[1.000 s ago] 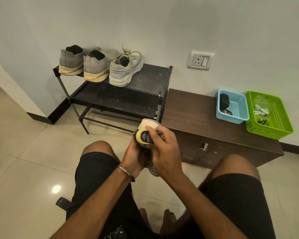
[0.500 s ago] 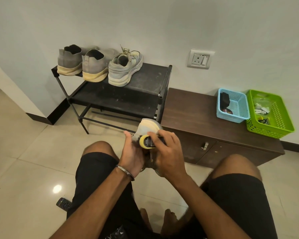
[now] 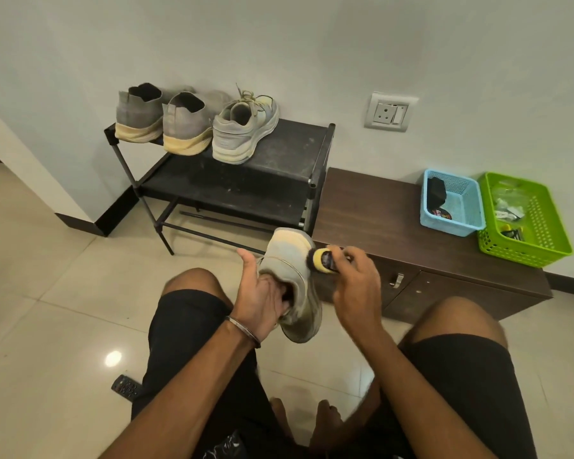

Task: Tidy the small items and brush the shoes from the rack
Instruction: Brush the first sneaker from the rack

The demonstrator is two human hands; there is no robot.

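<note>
A pale grey sneaker [image 3: 292, 260] is held up between my knees, toe pointing away. My left hand [image 3: 260, 298] has its fingers tucked inside the shoe's opening and grips it, thumb sticking up. My right hand [image 3: 357, 286] grips a small yellow shoe brush [image 3: 322, 260], whose dark bristles touch the right side of the sneaker near the toe. On the black shoe rack [image 3: 279, 180] stand three more shoes: two grey slip-ons [image 3: 140, 115] [image 3: 186, 125] with yellowish soles and the matching laced sneaker [image 3: 246, 127].
A low brown cabinet [image 3: 378, 220] stands right of the rack. On it sit a blue basket [image 3: 468, 210] with dark items and a green basket [image 3: 544, 233] with small items. A remote control [image 3: 125, 387] lies on the tiled floor by my left leg.
My right hand has moved the brush from the top of the sneaker to its right side. The left hand has turned the shoe, so more of its upper shows.
</note>
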